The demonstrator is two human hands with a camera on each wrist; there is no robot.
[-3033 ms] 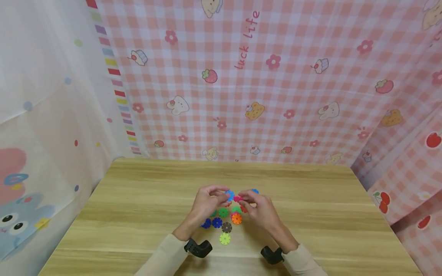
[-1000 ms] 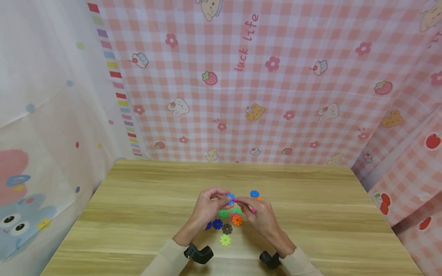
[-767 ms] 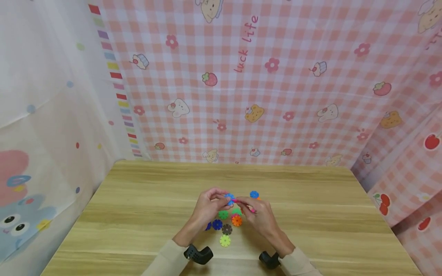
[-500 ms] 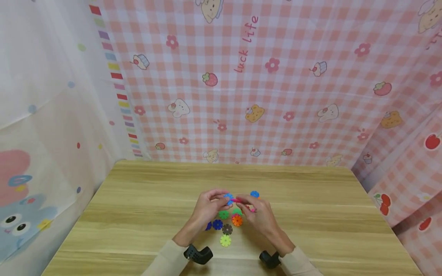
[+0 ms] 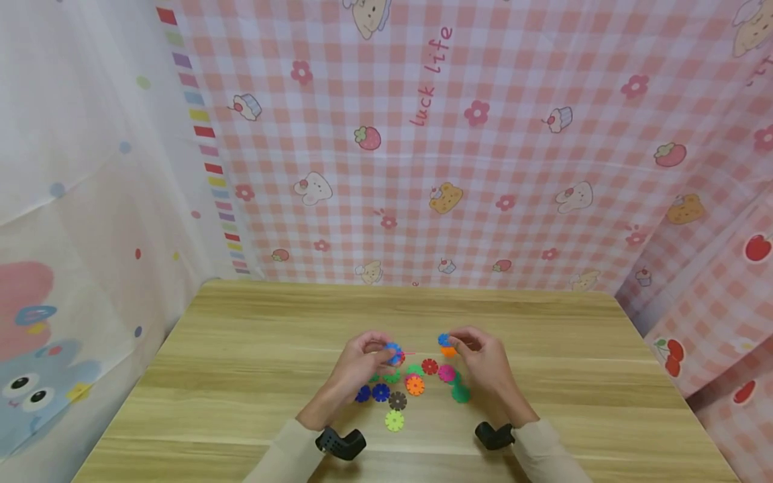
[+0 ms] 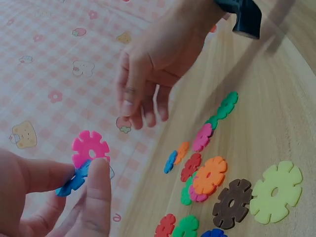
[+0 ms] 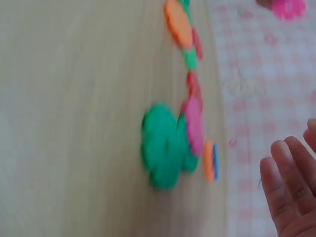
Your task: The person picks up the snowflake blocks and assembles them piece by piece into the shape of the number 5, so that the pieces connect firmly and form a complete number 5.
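Observation:
My left hand [image 5: 361, 362] pinches a notched blue plastic disc [image 6: 74, 180] between thumb and fingers above the table. A notched pink disc [image 6: 90, 147] joins onto the blue one, standing at an angle to it; the head view shows it nearly edge-on. My right hand [image 5: 480, 355] holds nothing, its fingers loosely extended in the right wrist view. In the head view it is nearest to another blue disc [image 5: 444, 340] and an orange disc [image 5: 449, 351] lying at the back right; its thumb overlaps them there, but the left wrist view shows it raised well above the table.
Several loose notched discs lie on the wooden table [image 5: 272, 376]: dark blue [image 5: 381, 392], brown [image 5: 397, 401], yellow-green [image 5: 394, 421], orange [image 5: 415, 386], red [image 5: 429, 366], pink [image 5: 447, 373] and green [image 5: 461, 393]. Some overlap. A checked cloth [image 5: 483, 221] hangs behind the table.
My right hand has let go of the pink disc and moved right, uncovering discs beneath. The pink disc stays joined to the blue one in my left hand, which shifted slightly left.

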